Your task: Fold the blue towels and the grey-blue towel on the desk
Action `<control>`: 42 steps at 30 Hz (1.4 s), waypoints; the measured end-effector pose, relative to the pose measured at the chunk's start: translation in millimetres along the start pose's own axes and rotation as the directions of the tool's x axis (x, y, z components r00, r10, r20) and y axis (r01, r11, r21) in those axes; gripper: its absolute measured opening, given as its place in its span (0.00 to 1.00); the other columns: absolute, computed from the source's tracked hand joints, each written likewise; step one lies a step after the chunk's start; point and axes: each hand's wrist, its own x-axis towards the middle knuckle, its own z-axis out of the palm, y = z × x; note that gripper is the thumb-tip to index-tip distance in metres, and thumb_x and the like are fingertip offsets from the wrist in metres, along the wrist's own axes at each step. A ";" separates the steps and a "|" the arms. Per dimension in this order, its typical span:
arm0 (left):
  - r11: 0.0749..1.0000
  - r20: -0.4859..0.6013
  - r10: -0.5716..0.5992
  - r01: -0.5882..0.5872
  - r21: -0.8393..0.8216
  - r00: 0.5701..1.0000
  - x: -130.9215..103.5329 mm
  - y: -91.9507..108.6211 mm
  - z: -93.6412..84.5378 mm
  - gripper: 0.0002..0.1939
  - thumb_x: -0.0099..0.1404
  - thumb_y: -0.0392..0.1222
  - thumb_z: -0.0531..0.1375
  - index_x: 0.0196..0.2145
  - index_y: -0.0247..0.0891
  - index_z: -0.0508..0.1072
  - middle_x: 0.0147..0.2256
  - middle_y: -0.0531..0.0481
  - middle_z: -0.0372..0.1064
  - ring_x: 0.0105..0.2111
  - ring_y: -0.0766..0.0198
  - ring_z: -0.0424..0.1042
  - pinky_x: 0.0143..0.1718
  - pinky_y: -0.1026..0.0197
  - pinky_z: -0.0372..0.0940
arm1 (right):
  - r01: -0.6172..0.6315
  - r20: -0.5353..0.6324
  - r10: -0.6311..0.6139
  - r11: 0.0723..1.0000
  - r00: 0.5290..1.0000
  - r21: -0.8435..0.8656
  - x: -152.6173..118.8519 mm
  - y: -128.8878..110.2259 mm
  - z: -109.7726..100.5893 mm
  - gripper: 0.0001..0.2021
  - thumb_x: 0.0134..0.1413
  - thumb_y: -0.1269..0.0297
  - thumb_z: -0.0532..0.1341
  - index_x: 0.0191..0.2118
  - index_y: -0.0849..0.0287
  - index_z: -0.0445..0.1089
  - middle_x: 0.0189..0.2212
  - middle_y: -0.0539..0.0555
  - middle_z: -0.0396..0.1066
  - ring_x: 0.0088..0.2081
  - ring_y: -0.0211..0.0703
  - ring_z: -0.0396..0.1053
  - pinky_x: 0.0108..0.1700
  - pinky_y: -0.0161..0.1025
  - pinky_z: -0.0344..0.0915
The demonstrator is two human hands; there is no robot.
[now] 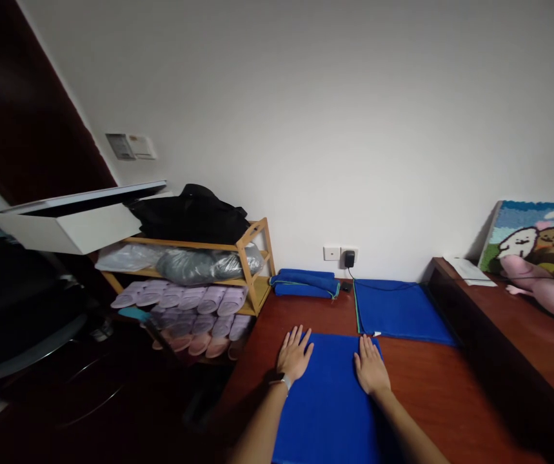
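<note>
A blue towel [329,406] lies spread flat on the reddish-brown wooden table [431,380]. My left hand [295,354] rests palm down at its far left corner, fingers stretched out, with a watch band on the wrist. Flat at the far right corner lies my right hand [371,366], its fingers held straight and close together. Behind the right hand is a folded blue towel [402,312] with a green edge and a small white tag. A rolled blue towel [304,283] with green trim sits against the wall. The near end of the spread towel is cut off by the frame.
Left of the table, a wooden rack [257,283] holds slippers [192,298], plastic-wrapped items and a black bag [192,216]. A plugged-in charger [349,258] trails a cable onto the table. On the right, a raised ledge [509,309] carries a pink plush toy [547,290].
</note>
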 end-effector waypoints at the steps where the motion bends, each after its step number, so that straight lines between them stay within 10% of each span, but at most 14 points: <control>1: 1.000 0.003 0.000 0.000 0.004 1.000 0.5 -0.9 -0.1 0.30 0.77 0.57 0.43 0.71 0.50 0.56 0.73 0.50 0.50 0.73 0.52 0.45 0.72 0.43 0.42 | -0.001 0.004 0.001 1.000 1.000 -0.002 -0.5 0.0 -0.4 0.36 0.70 0.53 0.38 0.73 0.73 0.44 0.74 0.60 0.41 0.75 0.48 0.37 0.75 0.47 0.36; 8: 0.999 0.004 -0.010 0.010 0.031 1.000 3.8 8.9 -12.7 0.29 0.77 0.54 0.44 0.71 0.48 0.57 0.72 0.49 0.50 0.73 0.53 0.46 0.72 0.43 0.40 | -0.012 0.004 0.012 1.000 1.000 0.014 1.0 -2.8 -4.7 0.35 0.70 0.54 0.39 0.74 0.71 0.44 0.74 0.59 0.40 0.75 0.46 0.36 0.75 0.46 0.35; 15: 0.960 -0.056 0.255 -0.260 -0.108 0.965 -1.3 138.9 25.2 0.30 0.79 0.52 0.38 0.73 0.46 0.51 0.71 0.49 0.54 0.72 0.58 0.50 0.72 0.48 0.46 | 0.044 0.007 -0.044 0.999 0.999 0.019 -0.3 1.7 -3.8 0.34 0.67 0.59 0.42 0.73 0.72 0.46 0.74 0.60 0.40 0.75 0.49 0.37 0.75 0.49 0.37; 18: 0.945 -0.024 0.278 -0.278 -0.175 0.960 -7.2 165.3 43.2 0.30 0.79 0.52 0.36 0.74 0.47 0.48 0.70 0.49 0.56 0.71 0.59 0.53 0.72 0.47 0.47 | 0.096 0.024 -0.095 0.995 0.995 -0.032 -2.4 4.3 -5.0 0.34 0.64 0.62 0.45 0.73 0.72 0.47 0.74 0.59 0.38 0.75 0.50 0.35 0.75 0.48 0.36; 29: 0.996 0.038 -0.028 0.024 0.086 0.999 -12.5 6.5 -4.8 0.33 0.77 0.59 0.39 0.72 0.42 0.53 0.73 0.46 0.47 0.73 0.53 0.46 0.72 0.44 0.45 | -0.026 0.023 0.026 1.000 0.999 -0.007 -0.1 -3.5 -6.7 0.33 0.70 0.57 0.38 0.74 0.72 0.43 0.75 0.59 0.39 0.75 0.46 0.35 0.74 0.45 0.34; 42: 0.997 -0.058 -0.012 0.016 0.082 0.998 -14.4 -4.9 8.5 0.33 0.77 0.58 0.40 0.72 0.42 0.55 0.73 0.45 0.49 0.72 0.54 0.48 0.71 0.46 0.46 | -0.037 0.041 0.043 0.989 0.998 -0.144 -2.0 -0.2 -15.8 0.35 0.71 0.53 0.40 0.73 0.75 0.44 0.74 0.64 0.41 0.75 0.52 0.38 0.74 0.47 0.37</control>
